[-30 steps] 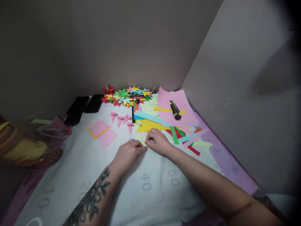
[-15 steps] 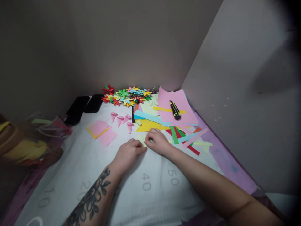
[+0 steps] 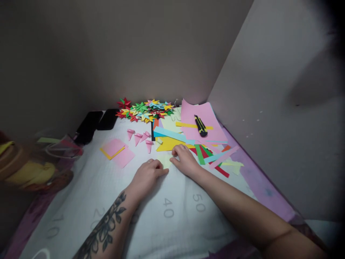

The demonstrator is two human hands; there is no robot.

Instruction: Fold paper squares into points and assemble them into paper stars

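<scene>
A small piece of pale yellow-green paper [image 3: 165, 160] lies on the white sheet between my two hands. My left hand [image 3: 148, 175] presses on its left and near edges, with the thumb stretched along the near side. At the paper's right edge, my right hand [image 3: 186, 162] is curved, with thumb and forefinger apart and nothing seen between them. Several folded pink paper cones [image 3: 138, 137] lie beyond my left hand. Left of them are flat pink paper squares [image 3: 124, 157] with a yellow strip on top.
Several multicoloured folded paper stars [image 3: 141, 108] are heaped by the wall. A black-and-yellow utility knife [image 3: 201, 126] rests on pink paper sheets [image 3: 187, 115]. Loose coloured strips [image 3: 215, 158] lie right of my hand. Dark phone-like slabs [image 3: 107, 119] and a blurred clear bag [image 3: 64, 147] are on the left.
My right hand has drawn slightly to the right and its thumb and forefinger have parted, so more of the pale paper shows. My left hand has stayed in place.
</scene>
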